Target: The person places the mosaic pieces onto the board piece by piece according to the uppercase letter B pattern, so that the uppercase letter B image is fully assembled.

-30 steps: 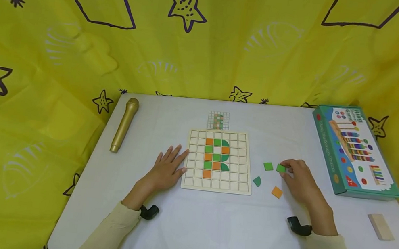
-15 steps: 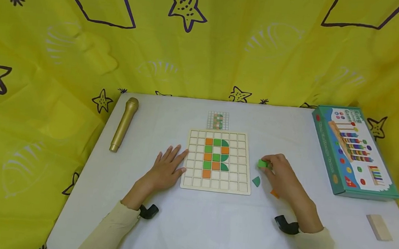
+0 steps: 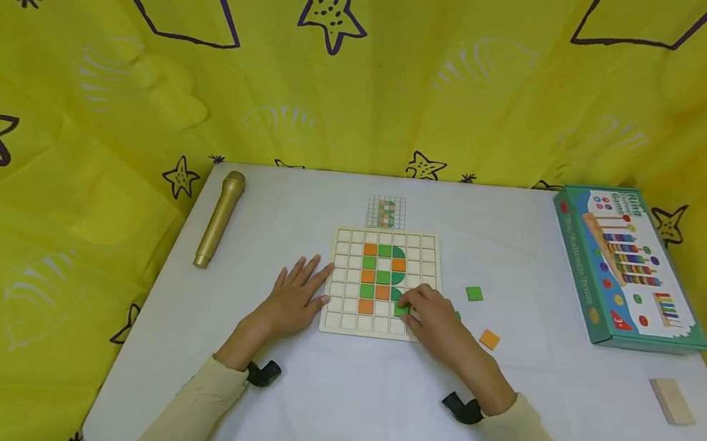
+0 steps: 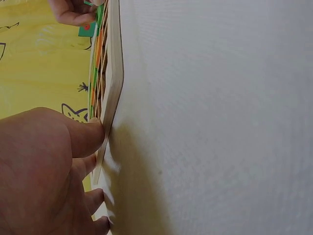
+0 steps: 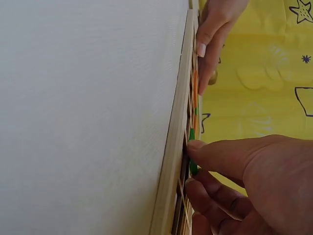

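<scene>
A pale wooden grid board (image 3: pixel 338 322) lies mid-table, with orange and green tiles set in its cells in an R-like pattern. My left hand (image 3: pixel 293 302) rests at its left edge, fingers spread and thumb touching the rim, as the left wrist view also shows. Over the lower rows, my right hand (image 3: pixel 442 328) pinches a green square tile (image 3: pixel 401 312) between thumb and fingers. In the right wrist view this green tile (image 5: pixel 192 165) is held at the board's surface, tilted or flat I cannot tell. Right of the board lie a green square (image 3: pixel 474 293) and an orange square (image 3: pixel 490 339).
A small printed pattern card (image 3: pixel 372 212) lies behind the board. The gold microphone (image 3: pixel 220 221) is at the left, a boxed game (image 3: pixel 633 271) at the right, and a wooden block (image 3: pixel 672 401) nearer. My right hand nearly hides a green quarter-circle (image 3: pixel 458 316).
My right hand has carried the green square tile leftward from the loose tiles to over the board. The left hand has stayed still.
</scene>
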Motion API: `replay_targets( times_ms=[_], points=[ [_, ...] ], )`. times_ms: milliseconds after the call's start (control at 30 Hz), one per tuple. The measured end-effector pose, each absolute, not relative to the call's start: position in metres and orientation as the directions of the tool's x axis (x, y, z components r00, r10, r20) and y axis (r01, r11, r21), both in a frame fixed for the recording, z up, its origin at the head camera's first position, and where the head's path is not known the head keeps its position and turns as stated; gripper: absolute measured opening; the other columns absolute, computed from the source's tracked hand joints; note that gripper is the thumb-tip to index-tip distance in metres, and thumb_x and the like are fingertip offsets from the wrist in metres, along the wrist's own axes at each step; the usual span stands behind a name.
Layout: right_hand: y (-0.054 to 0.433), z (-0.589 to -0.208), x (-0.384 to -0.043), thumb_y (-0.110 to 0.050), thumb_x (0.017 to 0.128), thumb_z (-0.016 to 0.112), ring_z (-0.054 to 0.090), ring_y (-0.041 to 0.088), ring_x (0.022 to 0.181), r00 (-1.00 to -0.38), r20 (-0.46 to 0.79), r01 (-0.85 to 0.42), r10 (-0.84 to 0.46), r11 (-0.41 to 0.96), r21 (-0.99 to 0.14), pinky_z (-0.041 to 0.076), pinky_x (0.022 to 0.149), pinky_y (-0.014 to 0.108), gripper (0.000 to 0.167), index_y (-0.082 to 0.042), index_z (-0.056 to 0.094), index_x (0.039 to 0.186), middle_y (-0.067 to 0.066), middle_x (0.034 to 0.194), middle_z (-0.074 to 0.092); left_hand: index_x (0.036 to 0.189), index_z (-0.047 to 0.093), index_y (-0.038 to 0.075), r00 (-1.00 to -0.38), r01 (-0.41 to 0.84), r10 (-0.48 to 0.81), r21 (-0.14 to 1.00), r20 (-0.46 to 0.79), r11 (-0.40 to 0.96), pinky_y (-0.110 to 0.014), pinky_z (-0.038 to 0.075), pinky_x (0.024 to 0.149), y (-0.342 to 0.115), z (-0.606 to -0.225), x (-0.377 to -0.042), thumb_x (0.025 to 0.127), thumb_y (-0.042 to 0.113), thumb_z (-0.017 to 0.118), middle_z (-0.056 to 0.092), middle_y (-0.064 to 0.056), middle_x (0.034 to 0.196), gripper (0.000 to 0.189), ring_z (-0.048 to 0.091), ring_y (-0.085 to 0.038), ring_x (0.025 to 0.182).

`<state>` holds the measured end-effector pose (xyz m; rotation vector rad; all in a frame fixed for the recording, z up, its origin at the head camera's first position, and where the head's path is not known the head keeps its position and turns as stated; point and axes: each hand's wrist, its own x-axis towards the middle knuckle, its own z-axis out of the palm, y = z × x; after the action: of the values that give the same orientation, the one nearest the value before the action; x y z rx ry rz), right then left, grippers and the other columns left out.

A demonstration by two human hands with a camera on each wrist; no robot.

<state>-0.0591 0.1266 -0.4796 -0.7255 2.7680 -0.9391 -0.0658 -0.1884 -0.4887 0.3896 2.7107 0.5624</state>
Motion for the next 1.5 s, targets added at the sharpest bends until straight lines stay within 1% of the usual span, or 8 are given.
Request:
replay_targets(
  times_ms=[133, 400, 633, 733, 967, 1133, 1267, 1500],
  points=[
    [0.120, -0.481, -0.057, 0.000, 0.095, 0.076, 0.063, 0.027, 0.106, -0.875, 0.069, -0.419, -0.479, 0.679, -0.603, 0.050, 0.089, 0.047, 0.011, -0.008, 0.073, 0.102, 0.005, 0.110, 0.065, 0.171, 0.020, 0.024, -0.904, 0.194, 0.329, 0.422, -0.275, 0.885, -0.066, 0.002, 0.128, -0.189, -0.489, -0.066, 0.113, 0.043, 0.043, 0.007, -0.010, 0.178, 0.065, 0.001, -0.038, 0.164],
    [0.115, -0.483, -0.052, 0.004, 0.094, 0.075, 0.064, 0.027, 0.105, -0.878, 0.082, -0.419, -0.471, 0.675, -0.608, 0.056, 0.090, 0.042, 0.014, -0.005, 0.074, 0.104, 0.007, 0.110, 0.066, 0.171, 0.019, 0.024, -0.901, 0.193, 0.330, 0.421, -0.281, 0.886, -0.066, 0.002, 0.128, -0.190, -0.489, -0.066, 0.113, 0.043, 0.043, 0.006, -0.010, 0.178, 0.065, 0.000, -0.038, 0.164],
    [0.119, -0.480, -0.051, -0.003, 0.094, 0.078, 0.064, 0.027, 0.111, -0.887, 0.070, -0.406, -0.457, 0.697, -0.592, 0.039, 0.084, 0.037, 0.014, -0.008, 0.077, 0.107, 0.004, 0.113, 0.065, 0.171, 0.019, 0.024, -0.903, 0.189, 0.327, 0.426, -0.278, 0.885, -0.066, 0.001, 0.128, -0.190, -0.489, -0.066, 0.113, 0.043, 0.043, 0.006, -0.010, 0.178, 0.065, 0.000, -0.038, 0.164],
    [0.127, -0.476, -0.055, -0.007, 0.095, 0.078, 0.062, 0.029, 0.114, -0.902, 0.037, -0.364, -0.429, 0.713, -0.599, 0.040, 0.086, 0.040, 0.017, -0.007, 0.077, 0.111, 0.006, 0.116, 0.065, 0.171, 0.019, 0.024, -0.901, 0.192, 0.329, 0.423, -0.282, 0.886, -0.066, 0.001, 0.128, -0.190, -0.489, -0.066, 0.113, 0.044, 0.042, 0.005, -0.010, 0.179, 0.065, 0.000, -0.038, 0.164],
    [0.171, -0.466, -0.075, -0.014, 0.102, 0.070, 0.056, 0.041, 0.121, -0.967, -0.044, -0.173, -0.251, 0.771, -0.613, 0.046, 0.103, 0.058, 0.025, -0.001, 0.069, 0.124, 0.019, 0.127, 0.061, 0.171, 0.019, 0.024, -0.901, 0.190, 0.328, 0.422, -0.284, 0.887, -0.066, 0.001, 0.128, -0.190, -0.488, -0.066, 0.113, 0.043, 0.043, 0.005, -0.010, 0.179, 0.065, 0.000, -0.038, 0.164],
    [0.201, -0.466, -0.085, -0.020, 0.104, 0.069, 0.058, 0.040, 0.108, -0.983, -0.108, -0.056, -0.151, 0.796, -0.603, 0.051, 0.090, 0.052, 0.032, 0.003, 0.064, 0.126, 0.025, 0.123, 0.057, 0.171, 0.018, 0.024, -0.900, 0.191, 0.329, 0.418, -0.288, 0.888, -0.065, 0.001, 0.129, -0.189, -0.489, -0.066, 0.113, 0.043, 0.042, 0.005, -0.010, 0.179, 0.065, -0.001, -0.037, 0.164],
    [0.213, -0.469, -0.088, -0.023, 0.102, 0.071, 0.055, 0.039, 0.102, -0.976, -0.194, 0.033, -0.097, 0.816, -0.577, 0.049, 0.081, 0.045, 0.042, 0.007, 0.058, 0.128, 0.028, 0.119, 0.054, 0.171, 0.018, 0.025, -0.899, 0.194, 0.332, 0.421, -0.285, 0.886, -0.065, 0.001, 0.129, -0.188, -0.489, -0.067, 0.113, 0.043, 0.042, 0.006, -0.010, 0.179, 0.066, -0.001, -0.037, 0.165],
    [0.214, -0.474, -0.091, -0.007, 0.104, 0.063, 0.051, 0.043, 0.116, -0.965, -0.218, 0.019, -0.145, 0.792, -0.610, 0.049, 0.101, 0.058, 0.032, 0.008, 0.058, 0.132, 0.031, 0.130, 0.051, 0.171, 0.018, 0.025, -0.898, 0.199, 0.338, 0.423, -0.282, 0.884, -0.065, 0.001, 0.128, -0.188, -0.489, -0.067, 0.113, 0.043, 0.042, 0.005, -0.010, 0.179, 0.065, -0.001, -0.037, 0.164]
  ],
)
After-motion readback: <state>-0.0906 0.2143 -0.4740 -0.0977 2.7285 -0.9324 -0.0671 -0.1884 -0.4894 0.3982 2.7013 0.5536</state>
